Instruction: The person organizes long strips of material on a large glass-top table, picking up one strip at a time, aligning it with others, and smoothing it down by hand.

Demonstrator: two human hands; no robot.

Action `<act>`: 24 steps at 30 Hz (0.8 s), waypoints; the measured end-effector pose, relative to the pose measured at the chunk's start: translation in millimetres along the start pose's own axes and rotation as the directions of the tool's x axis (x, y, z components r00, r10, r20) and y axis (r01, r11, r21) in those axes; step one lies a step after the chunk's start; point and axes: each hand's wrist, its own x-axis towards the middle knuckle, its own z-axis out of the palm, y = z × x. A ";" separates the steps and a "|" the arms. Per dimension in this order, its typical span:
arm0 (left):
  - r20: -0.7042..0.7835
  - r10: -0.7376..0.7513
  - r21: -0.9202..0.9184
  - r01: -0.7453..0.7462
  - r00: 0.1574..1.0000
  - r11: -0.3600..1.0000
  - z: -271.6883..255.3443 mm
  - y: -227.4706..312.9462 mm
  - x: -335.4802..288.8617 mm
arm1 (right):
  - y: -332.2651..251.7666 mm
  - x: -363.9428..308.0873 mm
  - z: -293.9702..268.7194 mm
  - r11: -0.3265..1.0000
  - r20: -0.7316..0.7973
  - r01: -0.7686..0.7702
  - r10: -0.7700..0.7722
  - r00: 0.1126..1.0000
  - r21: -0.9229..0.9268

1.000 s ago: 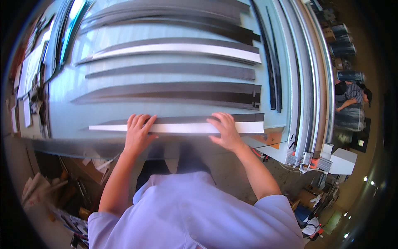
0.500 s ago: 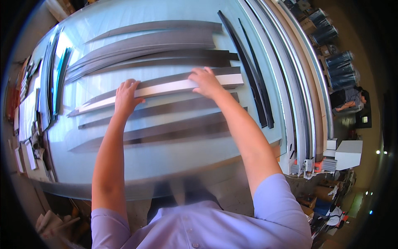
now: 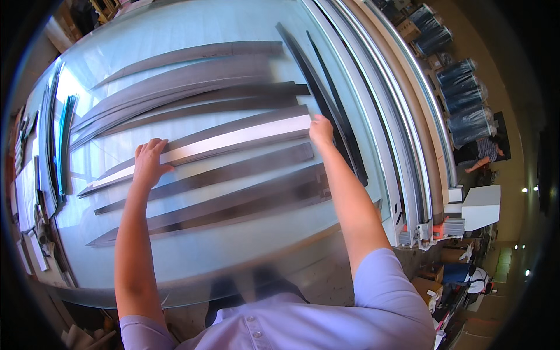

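Observation:
A long grey strip with a white band along its middle lies on the glass-like tabletop, tapering toward the left. My right hand is closed at its blunt right end, fingers curled about the edge. Toward the tapered end, my left hand rests across the strip, thumb apart from the fingers. Just nearer to me lies a narrow dark grey strip, and beyond it wider dark strips. On the far side is a stack of grey strips.
Two thin black strips lie lengthwise at the right. Along the right edge run metal rails. Teal and dark strips lie at the left. A person and dark wrapped rolls are farther off to the right.
My right hand has slid right along the white-banded strip to its blunt end and closed there. My left hand has shifted left toward the tapered end. The whole view has turned slightly.

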 end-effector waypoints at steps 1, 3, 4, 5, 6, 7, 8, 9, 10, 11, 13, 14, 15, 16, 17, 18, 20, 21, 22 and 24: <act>0.017 -0.004 0.002 0.004 1.000 1.000 -0.6 1.7 0.7 | 2.1 -5.2 0.8 0.998 0.018 0.056 -0.056 0.998 0.010; 0.009 0.019 0.041 -0.019 1.000 0.999 1.8 1.8 1.9 | 1.8 -13.4 5.0 0.996 0.083 0.086 -0.089 0.993 0.032; 0.006 0.030 0.060 -0.030 1.000 0.998 3.3 1.6 2.3 | 1.5 -15.1 6.2 0.994 0.116 0.101 -0.105 0.988 0.043; 0.002 0.028 0.064 -0.028 1.000 0.998 2.4 2.3 0.6 | -4.1 -15.9 3.6 0.996 0.196 0.088 -0.088 0.977 0.009; -0.008 0.030 0.069 -0.029 1.000 0.997 -1.5 5.9 -1.2 | -17.5 -18.4 -4.7 0.978 0.207 0.208 -0.204 0.957 0.001; -0.018 0.031 0.074 -0.030 0.999 0.997 -5.2 7.7 -3.1 | -31.7 -20.9 -12.6 0.945 0.218 0.326 -0.317 0.923 -0.006; -0.011 0.024 0.053 -0.023 1.000 0.998 -5.2 6.7 -3.1 | -46.0 -23.5 -20.6 0.899 0.230 0.438 -0.423 0.877 -0.015; 0.001 0.013 0.035 -0.013 1.000 0.999 -3.3 4.2 -3.2 | -59.2 -26.0 -22.4 0.824 0.305 0.561 -0.516 0.800 -0.075; 0.012 0.001 0.018 -0.001 1.000 1.000 -1.7 1.7 -3.7 | -74.5 -28.5 -21.7 0.727 0.385 0.675 -0.593 0.708 -0.121; 0.005 0.019 0.015 -0.019 1.000 1.000 1.7 3.8 -1.7 | -80.0 -28.8 -21.1 0.615 0.466 0.771 -0.641 0.610 -0.164; -0.010 0.052 0.011 -0.052 0.999 0.999 7.0 7.6 2.2 | -80.5 -21.4 -12.5 0.570 0.581 0.795 -0.581 0.570 -0.210; -0.022 0.066 0.019 -0.066 0.998 0.998 9.4 8.0 3.9 | -81.1 -17.6 -7.6 0.544 0.636 0.808 -0.546 0.546 -0.226; -0.030 0.075 0.027 -0.074 0.997 0.997 12.1 6.6 3.2 | -90.2 -19.5 -8.6 0.530 0.667 0.811 -0.513 0.540 -0.249; -0.038 0.084 0.035 -0.083 0.996 0.996 14.3 5.1 2.8 | -99.1 -21.2 -11.0 0.553 0.694 0.795 -0.469 0.546 -0.251; -0.026 0.081 0.032 -0.080 0.996 0.996 12.9 6.4 2.4 | -107.3 -23.2 -15.0 0.577 0.721 0.776 -0.422 0.550 -0.254; -0.035 0.092 0.049 -0.090 0.995 0.995 13.0 6.3 1.2 | -110.8 -24.8 -17.9 0.599 0.745 0.756 -0.372 0.553 -0.262; -0.051 0.116 0.082 -0.112 0.992 0.990 12.1 7.4 -2.2 | -103.5 -28.5 -16.7 0.569 0.679 0.779 -0.466 0.568 -0.262; -0.024 0.082 0.055 -0.081 0.996 0.995 11.3 8.7 -4.2 | -95.5 -32.4 -14.3 0.556 0.612 0.791 -0.541 0.577 -0.255; -0.100 0.107 0.086 -0.098 0.989 0.991 12.2 11.5 -10.9 | -87.4 -36.7 -12.7 0.541 0.539 0.803 -0.611 0.579 -0.250; -0.208 0.123 0.063 -0.112 0.971 0.992 7.6 22.5 -30.3 | -77.0 -59.9 -15.6 0.605 0.378 0.791 -0.715 0.588 -0.086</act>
